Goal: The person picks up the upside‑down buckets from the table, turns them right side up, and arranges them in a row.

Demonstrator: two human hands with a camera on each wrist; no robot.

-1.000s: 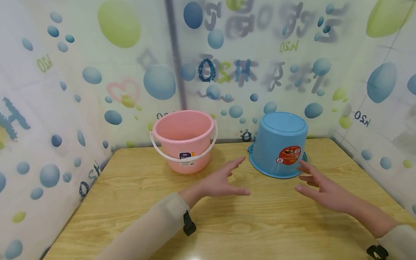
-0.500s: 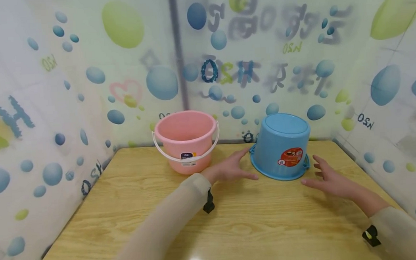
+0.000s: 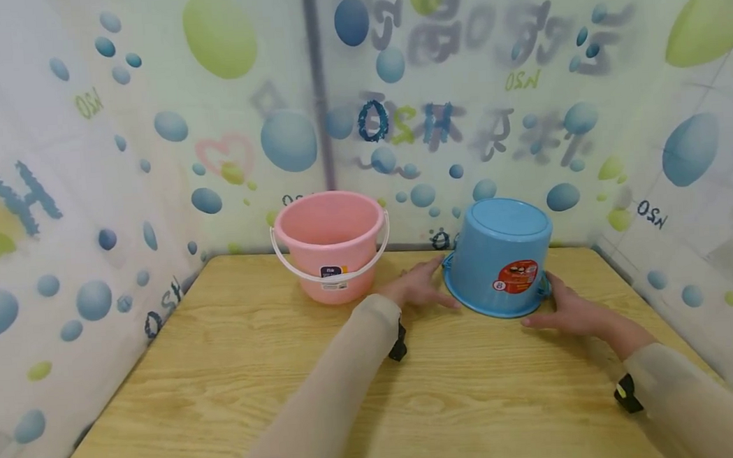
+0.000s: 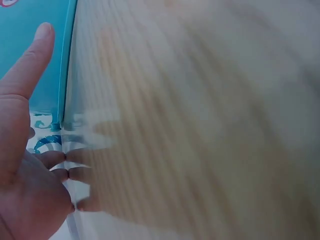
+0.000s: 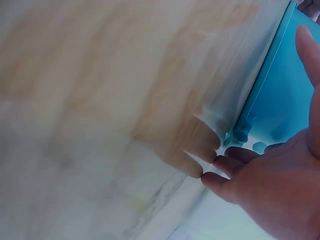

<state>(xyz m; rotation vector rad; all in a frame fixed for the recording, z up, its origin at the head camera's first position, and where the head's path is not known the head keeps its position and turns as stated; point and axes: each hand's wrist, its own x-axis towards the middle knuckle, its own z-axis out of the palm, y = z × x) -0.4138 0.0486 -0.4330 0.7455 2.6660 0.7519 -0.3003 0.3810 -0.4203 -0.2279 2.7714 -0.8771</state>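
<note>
A blue bucket [image 3: 478,257] stands upside down on the table, its rim against the wood and a red label facing me. My left hand [image 3: 417,287] is at the rim's left side, thumb spread toward the front. At the right side, close to the handle joint, is my right hand [image 3: 570,312], its thumb near the front of the rim. In the left wrist view, the left thumb [image 4: 31,67] overlaps the bucket's wall and the fingers are low by the table. The right fingers [image 5: 220,185] reach down close to the tabletop beside the rim in the right wrist view.
An upright pink bucket [image 3: 333,255] with a white handle [image 3: 293,267] stands to the left, just behind my left wrist. The wooden table [image 3: 224,378] ends at patterned curtains [image 3: 357,68] at the back and both sides. Dark bands [image 3: 399,342] sit on the wrists.
Both hands have moved in to the blue bucket, the left hand forward and to the right, the right hand first outward, then in to its right side. The buckets stay in place.
</note>
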